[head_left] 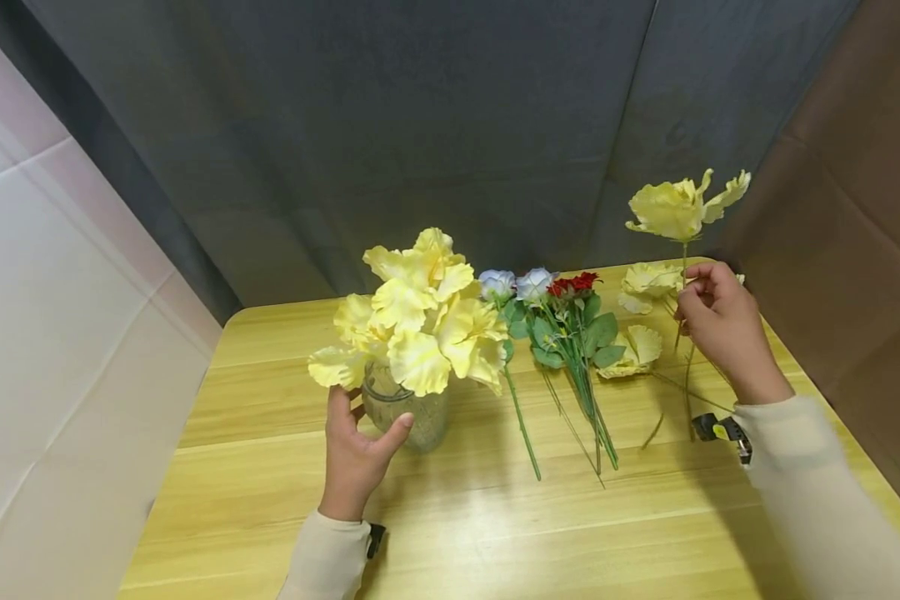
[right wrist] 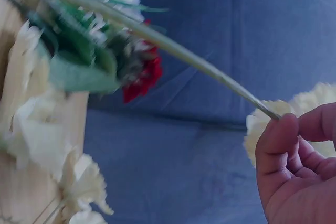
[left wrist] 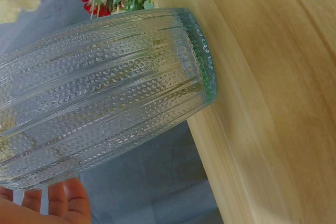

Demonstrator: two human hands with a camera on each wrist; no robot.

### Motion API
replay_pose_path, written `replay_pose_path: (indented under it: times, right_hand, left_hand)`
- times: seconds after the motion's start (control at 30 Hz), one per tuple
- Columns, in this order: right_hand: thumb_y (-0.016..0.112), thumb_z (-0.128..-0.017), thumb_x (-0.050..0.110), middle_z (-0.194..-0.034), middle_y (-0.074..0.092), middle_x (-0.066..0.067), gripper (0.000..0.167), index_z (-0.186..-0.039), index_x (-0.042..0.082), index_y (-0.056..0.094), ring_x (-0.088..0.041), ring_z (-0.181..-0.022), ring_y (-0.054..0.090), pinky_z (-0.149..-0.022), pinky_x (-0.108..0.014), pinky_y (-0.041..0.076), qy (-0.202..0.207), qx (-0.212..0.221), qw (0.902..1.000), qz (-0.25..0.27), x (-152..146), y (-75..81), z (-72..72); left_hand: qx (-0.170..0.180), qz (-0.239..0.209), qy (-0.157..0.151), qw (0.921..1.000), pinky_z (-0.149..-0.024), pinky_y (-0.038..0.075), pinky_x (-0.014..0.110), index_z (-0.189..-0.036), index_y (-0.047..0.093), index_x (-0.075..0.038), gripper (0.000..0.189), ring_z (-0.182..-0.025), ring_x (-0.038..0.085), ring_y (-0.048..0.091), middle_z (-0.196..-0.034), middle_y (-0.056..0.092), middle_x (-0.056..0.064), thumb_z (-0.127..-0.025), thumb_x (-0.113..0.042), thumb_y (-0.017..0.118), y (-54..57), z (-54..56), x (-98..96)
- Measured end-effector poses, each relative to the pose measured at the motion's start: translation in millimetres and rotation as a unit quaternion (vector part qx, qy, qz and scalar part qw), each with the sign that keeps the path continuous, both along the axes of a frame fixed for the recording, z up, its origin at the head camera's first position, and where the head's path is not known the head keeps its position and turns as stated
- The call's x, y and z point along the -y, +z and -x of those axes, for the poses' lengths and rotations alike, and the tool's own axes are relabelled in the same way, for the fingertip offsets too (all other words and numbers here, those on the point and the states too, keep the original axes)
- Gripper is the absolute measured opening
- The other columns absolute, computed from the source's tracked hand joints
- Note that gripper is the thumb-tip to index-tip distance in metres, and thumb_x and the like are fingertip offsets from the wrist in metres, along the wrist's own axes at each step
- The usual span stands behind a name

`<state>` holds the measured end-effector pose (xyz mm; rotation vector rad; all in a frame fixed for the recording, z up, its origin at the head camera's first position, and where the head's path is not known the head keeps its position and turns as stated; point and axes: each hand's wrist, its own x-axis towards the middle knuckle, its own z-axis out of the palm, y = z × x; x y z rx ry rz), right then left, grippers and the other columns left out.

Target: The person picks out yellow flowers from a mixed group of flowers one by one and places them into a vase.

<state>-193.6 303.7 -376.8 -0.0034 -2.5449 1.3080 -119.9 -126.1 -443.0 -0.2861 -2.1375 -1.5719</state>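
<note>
My left hand [head_left: 360,450] is at the near left side of a ribbed, textured glass vase [head_left: 408,408], fingers and thumb curved round it. The vase stands upright on the table and holds several yellow flowers [head_left: 420,312]; their stems show only dimly through the glass [left wrist: 105,82]. At the right, my right hand [head_left: 723,325] pinches the thin green stem [right wrist: 199,61] of one yellow flower [head_left: 671,208] between thumb and fingertips. That flower is upright above the hand, its bloom raised over the table's back right corner.
More yellow flowers [head_left: 633,350] lie at the right, beneath the right hand. Between the hands lie pale blue flowers [head_left: 535,285] and red flowers [head_left: 573,285] with green leaves and long stems. A short stem piece [head_left: 652,432] lies nearby. A dark curtain [head_left: 420,125] hangs behind the wooden table [head_left: 270,475].
</note>
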Motion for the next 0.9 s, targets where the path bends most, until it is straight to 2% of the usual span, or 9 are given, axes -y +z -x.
replay_pose_path:
  times: [0.1,0.2,0.33,0.47,0.57,0.73,0.9]
  right_hand:
    - [0.044,-0.103,0.017,-0.097,0.053,-0.012,0.027,-0.128,0.005,0.043,-0.015,-0.074,0.059,-0.061,-0.023,0.053,0.009,-0.023,0.9993,0.027,8.8,2.5,-3.2]
    - [0.046,-0.103,0.014,-0.097,0.051,-0.011,0.023,-0.125,0.007,0.044,-0.014,-0.076,0.06,-0.063,-0.023,0.054,0.021,-0.038,0.9966,0.07,18.0,2.8,-5.7]
    - [0.051,-0.101,0.009,-0.099,0.051,-0.014,0.018,-0.118,0.01,0.046,-0.013,-0.079,0.063,-0.067,-0.023,0.056,0.044,-0.059,0.9832,0.167,32.6,-1.2,-8.8]
    - [0.055,-0.099,0.003,-0.096,0.054,-0.015,0.016,-0.113,0.007,0.049,-0.016,-0.079,0.065,-0.069,-0.024,0.057,0.075,-0.093,0.9539,0.276,48.7,-13.0,-10.6]
    - [0.056,-0.099,0.002,-0.095,0.055,-0.013,0.016,-0.113,0.005,0.05,-0.018,-0.08,0.066,-0.07,-0.026,0.057,0.086,-0.118,0.9323,0.331,58.9,-24.8,-11.1]
    - [0.058,-0.097,-0.001,-0.095,0.054,-0.014,0.017,-0.111,0.003,0.049,-0.021,-0.08,0.066,-0.069,-0.029,0.058,0.067,-0.151,0.8981,0.408,74.2,-39.2,-11.3]
    - [0.056,-0.097,-0.004,-0.092,0.056,-0.012,0.016,-0.109,0.004,0.048,-0.022,-0.077,0.066,-0.068,-0.029,0.058,0.05,-0.175,0.8616,0.474,87.9,-39.2,-17.9]
  left_hand:
    - [0.005,-0.002,0.001,1.0,-0.09,0.041,0.051,-0.134,0.042,0.008,0.072,-0.115,0.033,0.045,-0.124,0.049,0.02,-0.073,0.001,0.079,-8.8,3.7,2.9]
    - [0.011,-0.003,0.002,0.9999,-0.091,0.041,0.051,-0.136,0.042,0.005,0.075,-0.117,0.032,0.045,-0.126,0.049,0.019,-0.072,-0.001,0.081,-22.1,9.6,7.3]
    - [0.011,-0.005,-0.001,0.9999,-0.092,0.041,0.05,-0.138,0.042,0.001,0.077,-0.119,0.03,0.045,-0.128,0.049,0.014,-0.072,-0.003,0.083,-32.6,13.9,11.7]
    - [0.007,-0.006,-0.004,1.0,-0.092,0.042,0.05,-0.139,0.043,-0.003,0.077,-0.119,0.028,0.045,-0.128,0.049,0.011,-0.073,-0.005,0.084,-33.2,14.0,13.6]
    - [0.005,-0.004,-0.002,1.0,-0.092,0.043,0.049,-0.138,0.043,-0.003,0.077,-0.118,0.027,0.046,-0.127,0.049,0.01,-0.073,-0.005,0.084,-31.8,14.1,13.3]
    - [0.002,-0.009,-0.004,1.0,-0.092,0.042,0.049,-0.139,0.043,-0.003,0.077,-0.118,0.028,0.046,-0.128,0.05,0.011,-0.073,-0.007,0.084,-31.8,14.2,13.1]
    - [0.011,-0.01,-0.001,0.9999,-0.093,0.042,0.051,-0.138,0.043,-0.002,0.077,-0.119,0.029,0.045,-0.127,0.049,0.013,-0.073,-0.005,0.084,-32.4,13.7,12.6]
